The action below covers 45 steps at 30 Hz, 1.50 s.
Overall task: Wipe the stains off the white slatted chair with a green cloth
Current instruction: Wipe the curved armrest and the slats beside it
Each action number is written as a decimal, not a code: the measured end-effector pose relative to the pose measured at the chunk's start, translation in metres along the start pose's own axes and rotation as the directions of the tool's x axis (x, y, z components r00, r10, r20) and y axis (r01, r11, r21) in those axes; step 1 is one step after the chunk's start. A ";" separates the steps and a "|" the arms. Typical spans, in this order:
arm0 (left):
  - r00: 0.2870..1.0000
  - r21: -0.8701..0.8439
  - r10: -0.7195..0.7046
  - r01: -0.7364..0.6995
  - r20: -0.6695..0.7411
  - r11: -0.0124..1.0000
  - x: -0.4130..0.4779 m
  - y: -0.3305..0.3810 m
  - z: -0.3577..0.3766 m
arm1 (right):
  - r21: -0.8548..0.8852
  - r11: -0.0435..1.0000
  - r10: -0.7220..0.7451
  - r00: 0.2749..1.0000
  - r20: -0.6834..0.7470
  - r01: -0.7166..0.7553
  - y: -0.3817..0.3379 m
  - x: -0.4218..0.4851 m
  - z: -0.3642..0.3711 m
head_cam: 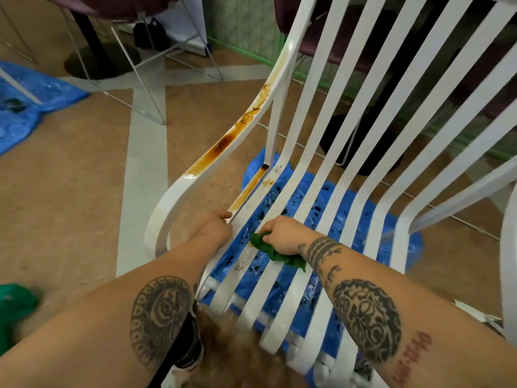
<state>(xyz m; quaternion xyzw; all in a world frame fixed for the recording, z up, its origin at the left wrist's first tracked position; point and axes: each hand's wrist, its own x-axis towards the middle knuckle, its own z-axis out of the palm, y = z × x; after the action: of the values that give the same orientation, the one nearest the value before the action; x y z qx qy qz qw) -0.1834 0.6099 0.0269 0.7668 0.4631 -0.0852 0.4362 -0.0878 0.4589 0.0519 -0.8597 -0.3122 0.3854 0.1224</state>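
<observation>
The right hand (282, 236) bunches the green cloth (275, 254) in curled fingers on the seat of the white slatted chair (330, 191), while the left hand (214, 225) grips the seat edge; I'd press firmly and rub along each slat toward the brown streak (250, 189)

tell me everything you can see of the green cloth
The cloth is dark green, soft-looking fabric, crumpled into a wad. The right hand grips it from above, hiding part; a lumpy tail sticks out under the wrist. It rests on the seat slats of the white chair, over gaps that show a blue sheet below.
</observation>
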 end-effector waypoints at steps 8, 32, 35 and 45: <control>0.943 -0.519 0.248 -0.101 0.222 0.849 -0.036 0.013 -0.001 | 0.973 0.175 0.005 0.988 0.156 -0.154 0.014 -0.027 0.003; 0.876 -0.597 0.036 0.297 0.481 0.745 -0.051 0.049 -0.015 | 0.228 0.952 -0.044 0.827 -0.560 0.204 0.006 -0.034 0.007; 0.972 -0.512 -0.031 0.151 0.235 0.846 -0.038 0.037 -0.016 | 0.167 0.978 -0.009 0.828 -0.560 0.124 0.014 -0.022 0.008; 1.000 0.162 -0.020 0.023 -0.020 0.987 -0.009 -0.022 -0.001 | -0.104 0.995 -0.047 0.895 -0.444 0.000 0.013 0.020 0.053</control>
<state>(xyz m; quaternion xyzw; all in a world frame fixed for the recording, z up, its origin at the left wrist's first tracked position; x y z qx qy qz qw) -0.2055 0.6091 0.0193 0.7955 0.4668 -0.1200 0.3672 -0.1112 0.4597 -0.0019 -0.9263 -0.3054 0.1602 0.1516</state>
